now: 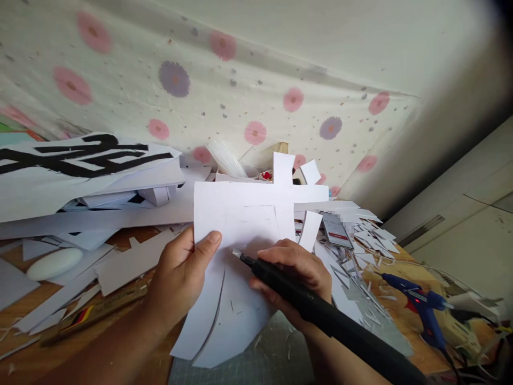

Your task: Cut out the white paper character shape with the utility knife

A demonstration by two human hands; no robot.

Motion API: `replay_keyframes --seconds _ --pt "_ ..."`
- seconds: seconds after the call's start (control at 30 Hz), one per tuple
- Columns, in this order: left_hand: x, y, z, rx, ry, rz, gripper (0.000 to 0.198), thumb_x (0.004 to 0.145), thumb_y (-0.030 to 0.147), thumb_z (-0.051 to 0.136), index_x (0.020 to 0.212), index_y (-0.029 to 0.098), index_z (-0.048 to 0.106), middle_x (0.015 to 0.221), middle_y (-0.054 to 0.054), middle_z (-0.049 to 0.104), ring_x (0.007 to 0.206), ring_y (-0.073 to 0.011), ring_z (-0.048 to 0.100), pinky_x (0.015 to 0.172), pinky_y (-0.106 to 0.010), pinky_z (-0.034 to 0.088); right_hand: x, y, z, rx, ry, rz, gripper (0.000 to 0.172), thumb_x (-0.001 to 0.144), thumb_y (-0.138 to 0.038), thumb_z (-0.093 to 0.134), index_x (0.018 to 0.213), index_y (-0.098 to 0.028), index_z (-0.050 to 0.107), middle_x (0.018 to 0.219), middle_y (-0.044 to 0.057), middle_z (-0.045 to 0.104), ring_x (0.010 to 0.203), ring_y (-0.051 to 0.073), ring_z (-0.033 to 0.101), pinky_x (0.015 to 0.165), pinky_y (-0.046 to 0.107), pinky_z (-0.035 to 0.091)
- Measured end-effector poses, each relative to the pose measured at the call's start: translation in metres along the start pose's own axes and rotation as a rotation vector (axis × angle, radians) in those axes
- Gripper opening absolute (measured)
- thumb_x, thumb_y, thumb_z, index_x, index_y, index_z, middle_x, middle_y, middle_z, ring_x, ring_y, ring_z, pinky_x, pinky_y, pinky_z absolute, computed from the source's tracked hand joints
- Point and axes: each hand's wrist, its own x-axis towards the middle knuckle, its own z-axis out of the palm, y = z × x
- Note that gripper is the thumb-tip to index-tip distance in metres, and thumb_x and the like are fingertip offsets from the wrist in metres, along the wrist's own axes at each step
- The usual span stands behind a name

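Frame centre, left hand point(182, 270) pinches white board point(240, 224), likely light, creasable, best edge-held; right hand point(303, 263) closes around black cutter point(316, 315).

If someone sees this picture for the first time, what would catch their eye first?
Probably the white cut sheet in the centre, held by the left hand, with the black cutter in the right hand slanting across it. Then perhaps the pink-and-purple flowered covering behind, and the blue glue gun at the right.

No words readable: bold black strokes point(134, 160) on white sheet point(36, 198), desk's point(150, 361) far left corner; phone point(335, 230) digits, toward right edge, too small.
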Motion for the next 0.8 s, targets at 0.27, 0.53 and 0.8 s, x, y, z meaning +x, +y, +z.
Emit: replay_keyframes --seconds 0.27,0.53,0.8 --pt "-0.006 -0.002 -0.007 0.258 -0.055 0.196 0.036 0.09 0.052 0.055 0.068 0.024 0.054 0.058 0.002 0.05 0.066 -0.02 0.054 0.055 -0.028 0.04 0.014 -0.002 -0.022 0.069 -0.274 -0.005 0.036 0.081 -0.02 0.079 0.116 -0.025 0.069 0.086 0.0 0.068 0.071 0.012 0.07 0.066 0.024 0.06" --pt "-0.005 -0.005 -0.007 0.294 -0.065 0.217 0.039 0.09 0.052 0.053 0.065 0.023 0.048 0.067 0.0 0.059 0.072 -0.0209 0.056 0.057 -0.029 0.04 0.016 0.001 -0.027 0.051 -0.384 0.0 0.031 0.086 -0.022 0.073 0.117 -0.024 0.069 0.091 0.002 0.07 0.075 0.013 0.072 0.066 0.022 0.06" --pt "-0.004 -0.005 -0.008 0.328 -0.082 0.245 0.04 0.09 0.052 0.052 0.063 0.023 0.049 0.065 -0.001 0.059 0.068 -0.0202 0.056 0.057 -0.029 0.042 0.016 0.0 -0.028 0.002 -0.407 -0.031 0.029 0.09 -0.025 0.069 0.12 -0.023 0.068 0.091 0.003 0.069 0.079 0.013 0.07 0.067 0.022 0.058"
